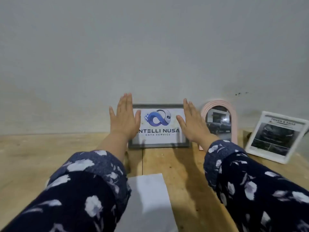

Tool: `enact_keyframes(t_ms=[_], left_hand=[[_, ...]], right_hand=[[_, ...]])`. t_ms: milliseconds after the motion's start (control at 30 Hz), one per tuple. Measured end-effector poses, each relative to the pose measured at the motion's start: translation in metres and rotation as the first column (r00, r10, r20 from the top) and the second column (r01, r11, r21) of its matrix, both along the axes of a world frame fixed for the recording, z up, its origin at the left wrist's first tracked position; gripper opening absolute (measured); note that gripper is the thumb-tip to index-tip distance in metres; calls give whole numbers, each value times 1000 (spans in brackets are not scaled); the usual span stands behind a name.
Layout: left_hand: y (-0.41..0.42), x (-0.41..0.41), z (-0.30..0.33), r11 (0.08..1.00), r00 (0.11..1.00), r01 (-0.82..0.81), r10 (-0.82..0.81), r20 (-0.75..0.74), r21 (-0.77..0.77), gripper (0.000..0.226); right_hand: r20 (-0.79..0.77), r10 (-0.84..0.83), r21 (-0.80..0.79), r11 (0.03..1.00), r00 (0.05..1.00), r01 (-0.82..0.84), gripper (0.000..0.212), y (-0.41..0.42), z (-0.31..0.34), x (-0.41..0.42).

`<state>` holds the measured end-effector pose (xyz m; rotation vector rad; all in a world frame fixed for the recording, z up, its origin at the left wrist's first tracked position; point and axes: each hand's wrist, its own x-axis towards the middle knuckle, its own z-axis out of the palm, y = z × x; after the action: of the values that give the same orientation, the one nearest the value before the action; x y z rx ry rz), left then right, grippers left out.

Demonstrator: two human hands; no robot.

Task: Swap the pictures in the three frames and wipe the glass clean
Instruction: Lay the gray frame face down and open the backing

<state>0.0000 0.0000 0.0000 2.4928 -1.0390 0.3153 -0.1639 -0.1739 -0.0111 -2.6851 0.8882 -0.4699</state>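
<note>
A dark grey rectangular frame with a blue logo picture stands upright against the wall at the table's back. My left hand is raised flat, fingers straight, in front of its left edge. My right hand is raised the same way in front of its right edge. Whether either hand touches the frame is unclear. To the right stands a pink arched frame with a car photo. Further right a white frame with a car leaflet leans back. A white cloth or sheet lies flat between my forearms.
The wooden table stretches to the left, and a seam runs down it below the grey frame. A plain grey wall rises right behind the frames.
</note>
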Motion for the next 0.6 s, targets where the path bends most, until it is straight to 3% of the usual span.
enact_keyframes(t_ms=[67, 133, 400, 600], left_hand=[[-7, 7, -15, 1000, 976, -18, 13, -216, -21, 62], [-17, 24, -39, 997, 938, -71, 65, -341, -4, 63], [-54, 71, -90, 965, 805, -250, 163, -570, -77, 65], [-83, 79, -103, 924, 693, -366, 193, -695, -108, 49]], right_hand=[[-4, 2, 137, 991, 1000, -1, 67, -16, -16, 3], [-41, -10, 273, 962, 999, 21, 67, -40, -39, 8], [9, -131, 572, 814, 991, 103, 66, -110, -79, 40], [0, -268, 584, 782, 963, 217, 62, -128, -94, 65]])
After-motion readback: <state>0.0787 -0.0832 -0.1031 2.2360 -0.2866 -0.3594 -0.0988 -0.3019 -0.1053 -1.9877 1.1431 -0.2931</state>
